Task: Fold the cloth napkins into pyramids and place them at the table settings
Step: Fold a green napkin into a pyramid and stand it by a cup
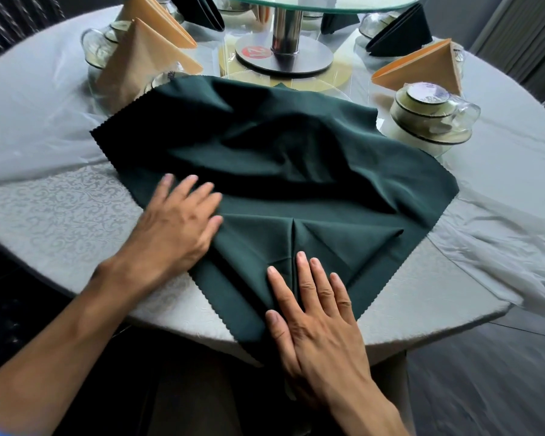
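At the near edge of the worktop (60, 212) the green napkin (296, 158) lay spread, both flat, straight-fingered hands, left hand (173, 228) and right hand (315, 316), pressing it, seemingly to smooth it for folding.

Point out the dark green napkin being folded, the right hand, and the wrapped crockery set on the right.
dark green napkin (296, 158): head view, rumpled middle.
right hand (315, 313): head view, back of hand.
wrapped crockery set (431, 118): head view, bowl side.
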### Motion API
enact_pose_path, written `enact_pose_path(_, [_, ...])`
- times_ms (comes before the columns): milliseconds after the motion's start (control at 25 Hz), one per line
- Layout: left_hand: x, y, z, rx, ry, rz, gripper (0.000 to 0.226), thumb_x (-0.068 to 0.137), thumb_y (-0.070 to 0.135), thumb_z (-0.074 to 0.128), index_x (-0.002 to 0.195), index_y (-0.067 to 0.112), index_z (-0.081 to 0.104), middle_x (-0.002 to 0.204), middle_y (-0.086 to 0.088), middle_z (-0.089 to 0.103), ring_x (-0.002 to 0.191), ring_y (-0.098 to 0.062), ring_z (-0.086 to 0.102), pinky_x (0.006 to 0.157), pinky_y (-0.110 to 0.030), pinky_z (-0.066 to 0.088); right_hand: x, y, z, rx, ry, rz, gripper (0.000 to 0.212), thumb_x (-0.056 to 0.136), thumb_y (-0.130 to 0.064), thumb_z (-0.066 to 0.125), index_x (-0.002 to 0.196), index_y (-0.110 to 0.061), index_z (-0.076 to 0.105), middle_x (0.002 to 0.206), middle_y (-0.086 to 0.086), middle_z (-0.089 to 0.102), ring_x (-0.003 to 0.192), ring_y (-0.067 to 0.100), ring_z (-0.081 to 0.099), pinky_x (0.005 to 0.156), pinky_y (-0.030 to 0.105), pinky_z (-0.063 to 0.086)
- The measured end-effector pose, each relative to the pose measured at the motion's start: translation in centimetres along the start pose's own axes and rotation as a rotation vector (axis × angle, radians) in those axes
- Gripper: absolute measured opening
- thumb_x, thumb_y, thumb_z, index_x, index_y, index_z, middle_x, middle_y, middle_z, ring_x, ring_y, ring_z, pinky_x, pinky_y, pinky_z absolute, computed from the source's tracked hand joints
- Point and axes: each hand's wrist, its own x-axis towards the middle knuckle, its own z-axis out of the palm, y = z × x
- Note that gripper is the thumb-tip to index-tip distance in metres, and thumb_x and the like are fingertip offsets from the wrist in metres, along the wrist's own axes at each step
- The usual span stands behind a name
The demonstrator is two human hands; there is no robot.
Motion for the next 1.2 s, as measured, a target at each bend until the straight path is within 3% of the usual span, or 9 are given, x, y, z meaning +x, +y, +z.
enact_pose_path(80, [2.2, 2.8, 0.1, -0.213, 0.017, 0.267, 0.053, 0.093, 0.036, 0.034, 0.131, 0.008, 0.061, 0.133, -0.014, 0.061, 0.123, -0.032, 0.056, 0.11, -0.04, 0.032, -0.1, -0.1, 0.1, 0.002, 0.019, -0.002, 0.054, 0.101, -0.047, 0.021, 0.147, -0.028, 0.044, 0.153, 0.016, 0.038, 0.142, 0.03, 0.036, 0.112, 0.046, 0.023])
enact_pose_path(160, [3.9, 5.7, -0.4, -0.393, -0.096, 0.394, 0.043, 0.095, 0.029, 0.043, 0.13, 0.012, 0.062, 0.128, -0.008, 0.063, 0.113, -0.025, 0.058, 0.103, -0.03, 0.035, -0.2, -0.1, 0.1, 0.0, 0.022, 0.0, 0.055, 0.1, -0.048, 0.025, 0.146, -0.027, 0.045, 0.153, 0.016, 0.038, 0.142, 0.03, 0.036, 0.112, 0.046, 0.023])
enact_pose_path(320, [6.5, 6.9, -0.7, -0.576, -0.224, 0.25, 0.028, 0.096, 0.023, 0.061, 0.123, 0.016, 0.066, 0.114, 0.0, 0.066, 0.103, -0.014, 0.06, 0.091, -0.018, 0.039, -0.1, -0.2, 0.0, 0.004, 0.022, 0.004, 0.055, 0.096, -0.047, 0.032, 0.146, -0.028, 0.046, 0.153, 0.016, 0.039, 0.142, 0.031, 0.037, 0.111, 0.046, 0.023])
enact_pose_path(440, [7.9, 6.6, -1.1, -0.708, -0.386, 0.095, 0.015, 0.091, 0.024, 0.068, 0.105, 0.018, 0.074, 0.093, 0.001, 0.074, 0.082, -0.008, 0.066, 0.078, -0.022, 0.049, -0.2, -0.1, 0.1, 0.005, 0.028, 0.001, 0.055, 0.096, -0.048, 0.032, 0.147, -0.028, 0.044, 0.153, 0.016, 0.038, 0.142, 0.03, 0.036, 0.111, 0.046, 0.023])
enact_pose_path(640, [8.0, 7.0, -0.8, -0.67, -0.335, -0.058, 0.014, 0.082, 0.037, 0.077, 0.077, 0.025, 0.072, 0.071, 0.008, 0.07, 0.062, 0.001, 0.059, 0.062, -0.018, 0.045, -0.2, -0.1, 0.2, 0.016, 0.038, 0.003, 0.056, 0.096, -0.048, 0.033, 0.146, -0.028, 0.045, 0.153, 0.015, 0.038, 0.142, 0.029, 0.036, 0.111, 0.046, 0.023])
enact_pose_path(880, [7.8, 7.3, -0.6, -0.563, -0.258, -0.09, 0.027, 0.082, 0.047, 0.074, 0.076, 0.021, 0.074, 0.071, 0.008, 0.069, 0.069, -0.002, 0.062, 0.063, -0.019, 0.042, -0.2, -0.1, 0.3, 0.019, 0.065, 0.004, 0.056, 0.095, -0.049, 0.033, 0.146, -0.028, 0.045, 0.154, 0.016, 0.038, 0.143, 0.029, 0.036, 0.111, 0.046, 0.024])
enact_pose_path(1000, [7.8, 6.8, -0.9, -0.705, -0.277, 0.006, 0.01, 0.088, 0.034, 0.071, 0.091, 0.025, 0.074, 0.078, 0.008, 0.068, 0.064, -0.002, 0.057, 0.065, -0.019, 0.042, -0.2, -0.1, 0.3, 0.029, 0.073, 0.001, 0.056, 0.095, -0.049, 0.034, 0.147, -0.028, 0.044, 0.154, 0.016, 0.037, 0.143, 0.03, 0.034, 0.111, 0.047, 0.024])
enact_pose_path(1080, [8.0, 6.5, -1.4, -0.764, -0.372, 0.107, 0.016, 0.091, 0.016, 0.066, 0.102, 0.027, 0.07, 0.086, 0.003, 0.065, 0.065, -0.002, 0.053, 0.067, -0.018, 0.042, -0.3, -0.1, 0.3, 0.027, 0.072, 0.003, 0.056, 0.096, -0.05, 0.034, 0.147, -0.028, 0.044, 0.154, 0.016, 0.036, 0.144, 0.029, 0.033, 0.112, 0.046, 0.024])
enact_pose_path(1200, [8.8, 5.9, -2.4, -0.847, -0.618, 0.206, 0.035, 0.085, 0.002, 0.056, 0.104, 0.029, 0.068, 0.096, -0.011, 0.066, 0.075, -0.014, 0.055, 0.07, -0.032, 0.044, -0.3, -0.1, 0.1, 0.056, 0.035, 0.002, 0.056, 0.097, -0.05, 0.032, 0.148, -0.028, 0.042, 0.155, 0.016, 0.035, 0.144, 0.029, 0.032, 0.112, 0.046, 0.023])
